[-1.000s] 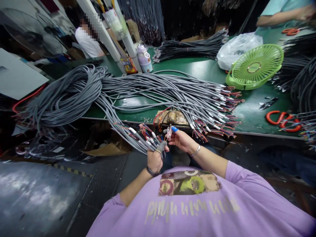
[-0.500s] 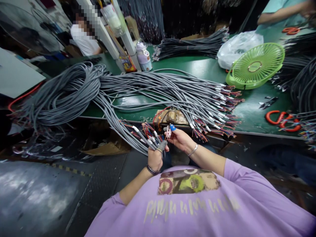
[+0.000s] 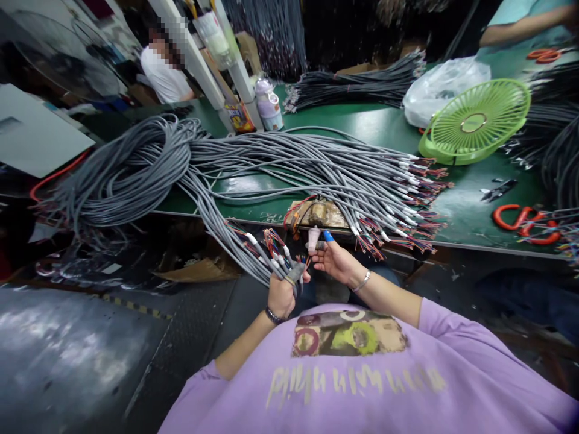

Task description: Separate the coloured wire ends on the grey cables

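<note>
My left hand (image 3: 281, 294) is closed around a bunch of grey cables (image 3: 244, 256), a grey cover on its thumb. Thin coloured wires (image 3: 275, 244) and white sleeves stick up from the cable ends above this fist. Just to the right is my right hand (image 3: 337, 262), apart from the wires, its thumb and fingers spread. The thumb wears a blue tip cover. A pale pink piece (image 3: 313, 239) sits at its forefinger; whether this is a finger wrap or a separate part I cannot tell. Beyond the fingertips, a small worn device (image 3: 322, 212) stands at the table edge.
A large pile of grey cables (image 3: 289, 157) lies across the green table (image 3: 362, 123). To the right are a green fan (image 3: 479, 120), orange-handled scissors (image 3: 527, 223), black nippers (image 3: 499, 190) and a plastic bag (image 3: 446, 87). A bottle (image 3: 269, 107) stands behind. Other people are at the back.
My right hand has moved slightly away from the left hand's wires, and its fingers have spread from a pinch. My left hand keeps its hold on the cables. The view has shifted a little.
</note>
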`<state>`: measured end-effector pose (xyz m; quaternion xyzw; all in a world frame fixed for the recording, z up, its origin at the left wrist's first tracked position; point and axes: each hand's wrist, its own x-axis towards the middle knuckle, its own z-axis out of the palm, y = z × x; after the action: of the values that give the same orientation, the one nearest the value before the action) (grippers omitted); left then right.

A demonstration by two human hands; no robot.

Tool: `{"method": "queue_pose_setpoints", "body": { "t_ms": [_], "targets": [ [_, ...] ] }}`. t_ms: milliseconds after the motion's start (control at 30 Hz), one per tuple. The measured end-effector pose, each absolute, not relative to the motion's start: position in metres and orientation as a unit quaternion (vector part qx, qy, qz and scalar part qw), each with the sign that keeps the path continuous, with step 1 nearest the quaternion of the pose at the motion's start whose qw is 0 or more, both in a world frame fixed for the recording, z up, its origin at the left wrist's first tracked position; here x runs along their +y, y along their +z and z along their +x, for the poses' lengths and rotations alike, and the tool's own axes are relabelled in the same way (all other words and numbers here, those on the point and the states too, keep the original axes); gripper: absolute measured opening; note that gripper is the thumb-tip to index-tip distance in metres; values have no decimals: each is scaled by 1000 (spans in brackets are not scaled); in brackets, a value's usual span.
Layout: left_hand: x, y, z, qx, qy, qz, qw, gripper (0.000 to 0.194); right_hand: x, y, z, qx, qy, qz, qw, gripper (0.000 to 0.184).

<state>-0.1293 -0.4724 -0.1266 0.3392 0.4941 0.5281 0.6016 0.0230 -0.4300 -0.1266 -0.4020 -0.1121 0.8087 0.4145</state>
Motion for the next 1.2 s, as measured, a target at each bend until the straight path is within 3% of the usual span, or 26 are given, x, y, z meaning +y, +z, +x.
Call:
{"method": "queue_pose_setpoints", "body": {
  "t_ms": [367,633,767,1033,1200],
  "targets": [
    [-473,-132,-142,510,480,334,631,22,-451,-136,32,-366,734,-442,364,43],
    [-478,-136,-147,467,496,332,653,43,-470,-135,16,-546,589,-421,422,33],
    [-481,-138,-149,464,480,347,658,45,-471,-128,6,-651,517,-407,378,33],
    [-486,-139,-155,444,456,390,666,67,-467,-117,-3,-763,403,-381,331,24],
    [-486,-134,-160,417,421,449,669,52,-475,-115,-1,-782,343,-370,366,16]
  ]
}}
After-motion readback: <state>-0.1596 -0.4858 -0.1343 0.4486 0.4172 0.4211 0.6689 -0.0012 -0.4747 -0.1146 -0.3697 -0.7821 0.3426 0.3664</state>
